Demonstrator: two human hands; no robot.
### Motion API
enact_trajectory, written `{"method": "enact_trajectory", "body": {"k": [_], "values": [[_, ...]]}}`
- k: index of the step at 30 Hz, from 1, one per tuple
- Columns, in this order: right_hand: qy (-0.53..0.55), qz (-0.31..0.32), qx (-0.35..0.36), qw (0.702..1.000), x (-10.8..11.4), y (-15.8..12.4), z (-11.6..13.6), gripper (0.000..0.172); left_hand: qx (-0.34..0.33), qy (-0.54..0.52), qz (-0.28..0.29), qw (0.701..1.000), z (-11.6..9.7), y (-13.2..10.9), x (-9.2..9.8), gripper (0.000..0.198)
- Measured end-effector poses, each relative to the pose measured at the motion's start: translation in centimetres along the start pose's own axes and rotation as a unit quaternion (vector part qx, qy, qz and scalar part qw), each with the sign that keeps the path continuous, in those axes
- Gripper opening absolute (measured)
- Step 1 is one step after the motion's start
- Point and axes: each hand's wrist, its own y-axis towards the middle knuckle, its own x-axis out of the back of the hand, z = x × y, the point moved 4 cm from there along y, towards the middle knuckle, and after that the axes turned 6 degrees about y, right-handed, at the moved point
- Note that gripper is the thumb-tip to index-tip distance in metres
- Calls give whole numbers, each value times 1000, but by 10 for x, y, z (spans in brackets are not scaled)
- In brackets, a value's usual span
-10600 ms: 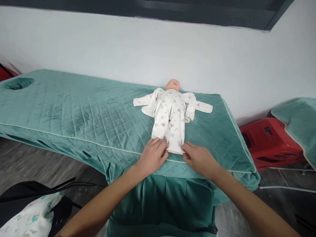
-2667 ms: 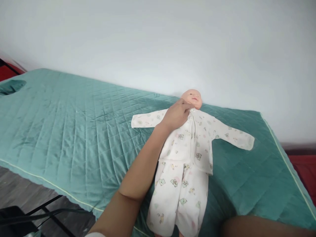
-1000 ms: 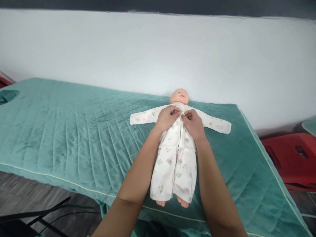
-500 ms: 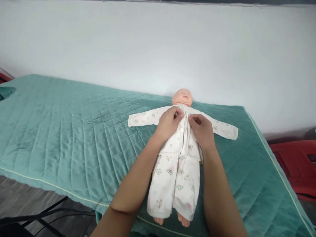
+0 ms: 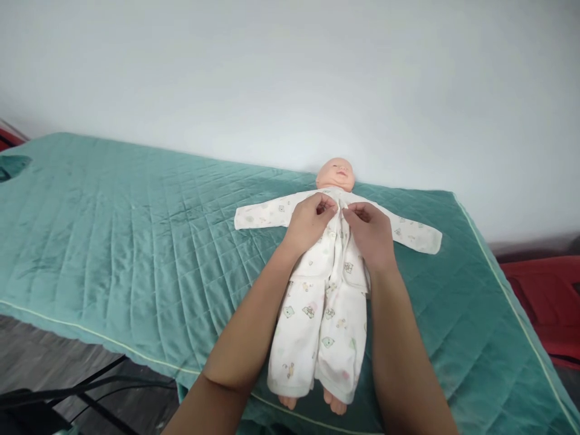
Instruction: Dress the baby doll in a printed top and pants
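Note:
A baby doll (image 5: 335, 174) lies on its back, head toward the wall, in a white printed jacket (image 5: 317, 260) and matching trousers (image 5: 299, 338). The jacket's sleeves stretch out to both sides, and its front edges hang slightly apart below the chest. My left hand (image 5: 312, 220) pinches the left front edge near the upper chest. Opposite it, my right hand (image 5: 369, 229) pinches the right front edge, with its fingertips close to those of the left. A small button (image 5: 332, 234) shows on the jacket below my left fingers. What lies between the fingertips is hidden.
A green quilted cover (image 5: 136, 241) spreads over the table under the doll. Behind it rises a white wall (image 5: 226, 78). A red chair (image 5: 544, 302) stands past the right edge. Black metal legs (image 5: 99, 374) and grey floor (image 5: 40, 344) show at the lower left.
My right fingertips have come a little closer to the left ones, bringing the jacket's front edges nearer together. The view has shifted slightly.

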Motion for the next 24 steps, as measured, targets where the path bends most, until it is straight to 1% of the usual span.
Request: {"method": "enact_trajectory", "body": {"k": [3, 7, 11, 16, 18, 24], "values": [[53, 19, -7, 998, 0, 1, 0, 19, 0, -23, 3, 1000, 2, 0, 1, 9], [39, 41, 2, 998, -4, -3, 3, 22, 7, -61, 12, 998, 6, 0, 2, 10], [33, 40, 11, 999, -6, -7, 8, 24, 9, -105, 32, 994, 10, 1, 4, 12], [1, 27, 1, 1000, -8, -11, 13, 23, 27, -144, 57, 988, 15, 1, 6, 17], [-4, 22, 0, 1000, -8, -12, 14, 23, 29, -169, 57, 984, 16, 1, 6, 17], [-12, 31, -6, 999, -12, -12, 13, 26, 44, -217, 31, 975, 18, 2, 5, 13]]}}
